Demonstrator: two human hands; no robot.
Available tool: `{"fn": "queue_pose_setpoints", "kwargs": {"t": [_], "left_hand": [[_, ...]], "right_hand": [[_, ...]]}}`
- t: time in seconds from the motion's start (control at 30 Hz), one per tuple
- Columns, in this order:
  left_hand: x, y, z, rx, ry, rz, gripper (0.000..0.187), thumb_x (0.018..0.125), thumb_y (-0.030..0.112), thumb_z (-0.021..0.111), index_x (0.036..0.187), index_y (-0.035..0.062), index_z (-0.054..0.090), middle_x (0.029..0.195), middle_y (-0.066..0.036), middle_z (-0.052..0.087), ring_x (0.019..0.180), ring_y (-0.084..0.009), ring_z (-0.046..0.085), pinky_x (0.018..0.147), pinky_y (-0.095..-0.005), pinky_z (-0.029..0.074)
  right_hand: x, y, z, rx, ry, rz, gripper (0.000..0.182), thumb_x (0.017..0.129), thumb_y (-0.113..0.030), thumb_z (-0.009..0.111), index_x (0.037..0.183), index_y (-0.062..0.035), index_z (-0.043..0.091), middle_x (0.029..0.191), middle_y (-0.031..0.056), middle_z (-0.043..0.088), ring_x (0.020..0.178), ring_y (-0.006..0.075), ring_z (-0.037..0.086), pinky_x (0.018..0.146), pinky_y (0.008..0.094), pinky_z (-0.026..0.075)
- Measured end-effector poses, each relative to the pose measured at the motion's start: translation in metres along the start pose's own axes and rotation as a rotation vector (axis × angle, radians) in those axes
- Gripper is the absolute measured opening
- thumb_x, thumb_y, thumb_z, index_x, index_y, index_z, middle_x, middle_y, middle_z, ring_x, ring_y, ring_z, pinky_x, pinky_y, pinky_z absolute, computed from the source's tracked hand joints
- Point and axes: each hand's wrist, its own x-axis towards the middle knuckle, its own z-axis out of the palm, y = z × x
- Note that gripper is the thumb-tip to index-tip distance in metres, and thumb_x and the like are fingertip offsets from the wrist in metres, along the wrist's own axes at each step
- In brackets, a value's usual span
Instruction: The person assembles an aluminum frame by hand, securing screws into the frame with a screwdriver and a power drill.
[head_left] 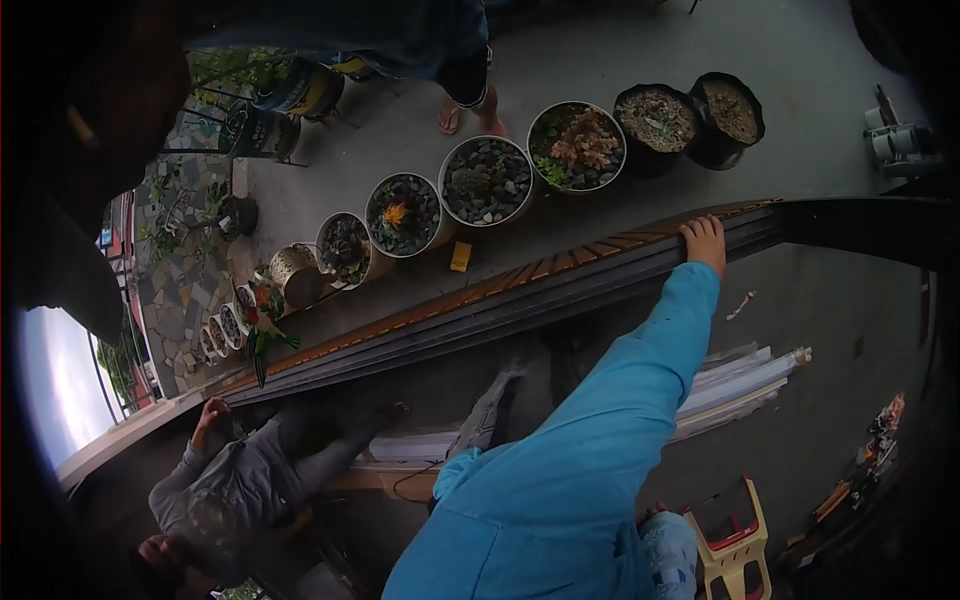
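**Grip.** The right hand is closed over the top edge of the long rail, fingers curled across it. The blue sleeve runs up to it at full stretch. The left hand is not in view.

**Location of the held part.** The rail is a dark, long member with a wood-coloured strip along its upper face. It runs diagonally from upper right to lower left, and the right hand sits near its upper right end. Near the lower left end, a co-worker's hand rests on the same rail.

**Step in hand.** Judged from the grip, the rail is being steadied at two points, one per person. It cannot be determined whether it is being lifted, lowered or only held.

**Requirement for the next move.** Any shift of the rail calls for both ends to move together, since the arm appears to have little reach to spare.

**Containers.** A row of round pots stands on the floor beyond the rail.
- Two black pots — soil or gravel, scarcely any plant.
- Pale pot — pinkish and green plants.
- Pale pot — grey stones.
- Pale pot — stones, an orange plant.

A small yellow object lies just beside the rail. White profiles and a step stool lie on the near side.
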Motion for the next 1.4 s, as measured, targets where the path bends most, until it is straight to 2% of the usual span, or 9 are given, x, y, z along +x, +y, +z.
{"fn": "queue_pose_setpoints", "kwargs": {"t": [0.07,0.2,0.3,0.63,1.0,1.13,1.23,1.27,1.4], "left_hand": [[0.003,-0.002,0.014,0.107,-0.007,0.075,0.065,0.085,0.026,0.058,0.137,-0.0027,0.033,0.128,-0.023,0.045,0.113,-0.0384,0.047,0.096,-0.0557,0.035],[-0.001,-0.001,-0.007,0.137,-0.124,0.127,0.071,0.082,0.028,0.064,0.138,-0.0011,0.032,0.127,-0.022,0.045,0.112,-0.0395,0.048,0.094,-0.054,0.038],[-0.003,0.004,-0.021,0.16,-0.216,0.134,0.094,0.068,0.031,0.078,0.139,-0.003,0.026,0.127,-0.022,0.043,0.115,-0.039,0.047,0.094,-0.0513,0.04],[-0.006,0.013,-0.018,0.173,-0.196,0.111,0.089,0.068,0.025,0.075,0.137,-0.0015,0.025,0.124,-0.017,0.044,0.115,-0.035,0.048,0.093,-0.0478,0.041],[0.037,-0.009,-0.028,-0.218,-0.433,0.288,0.104,0.055,0.054,0.083,0.126,-0.0101,0.041,0.126,-0.025,0.049,0.117,-0.0356,0.05,0.098,-0.0389,0.042],[0.033,-0.004,-0.021,-0.21,-0.374,0.237,0.102,0.054,0.048,0.082,0.127,-0.0115,0.043,0.117,-0.026,0.058,0.108,-0.0348,0.059,0.093,-0.0377,0.046],[0.031,-0.002,-0.025,-0.176,-0.326,0.23,0.096,0.053,0.044,0.081,0.125,-0.011,0.047,0.109,-0.026,0.063,0.102,-0.0355,0.062,0.089,-0.0384,0.049],[0.032,0.002,-0.029,-0.145,-0.304,0.24,0.095,0.052,0.043,0.08,0.124,-0.0102,0.049,0.107,-0.026,0.064,0.1,-0.0358,0.063,0.088,-0.0387,0.05],[0.03,0.011,-0.043,-0.128,-0.374,0.187,0.097,0.051,0.046,0.08,0.125,-0.0095,0.049,0.109,-0.026,0.063,0.101,-0.0369,0.063,0.088,-0.0392,0.05]], "right_hand": [[0.006,0.019,-0.006,0.057,-0.072,0.084,0.034,0.093,-0.036,0.049,0.102,-0.0069,0.063,0.087,0.0121,0.064,0.076,0.0259,0.056,0.073,0.0403,0.045],[-0.015,0.077,0.05,-0.151,0.387,-0.524,0.011,0.09,-0.017,0.058,0.097,-0.0091,0.062,0.083,0.0068,0.061,0.077,0.0181,0.058,0.064,0.0336,0.048],[-0.004,0.105,0.055,-0.145,0.466,-0.574,0.022,0.086,-0.005,0.058,0.107,-0.0055,0.055,0.079,0.004,0.056,0.064,0.0111,0.054,0.055,0.0253,0.047],[0.062,0.162,0.04,-0.083,0.381,-0.556,0.018,0.085,-0.005,0.058,0.102,-0.0022,0.056,0.073,0.0046,0.056,0.06,0.0125,0.054,0.053,0.0269,0.047],[0.155,-0.099,0.33,-0.106,-0.267,-0.808,0.023,0.088,-0.009,0.06,0.108,0.0011,0.062,0.086,0.006,0.064,0.076,0.0123,0.061,0.065,0.026,0.05],[0.177,-0.162,0.446,-0.162,-0.088,-1.195,0.034,0.082,-0.014,0.062,0.112,0.0008,0.062,0.073,0.0024,0.059,0.066,0.0128,0.054,0.061,0.0302,0.045],[0.158,-0.174,0.471,-0.001,-0.062,-0.845,0.034,0.079,-0.015,0.062,0.108,0.0017,0.062,0.071,0.0027,0.057,0.066,0.014,0.053,0.062,0.032,0.045],[0.147,-0.173,0.47,0.059,-0.133,-0.836,0.037,0.08,-0.013,0.06,0.111,0.0069,0.059,0.092,0.0107,0.064,0.082,0.0166,0.059,0.076,0.0312,0.047],[0.154,-0.169,0.468,-0.001,-0.146,-0.828,0.038,0.08,-0.013,0.06,0.111,0.0077,0.059,0.094,0.011,0.064,0.085,0.0168,0.058,0.079,0.0314,0.046]]}}
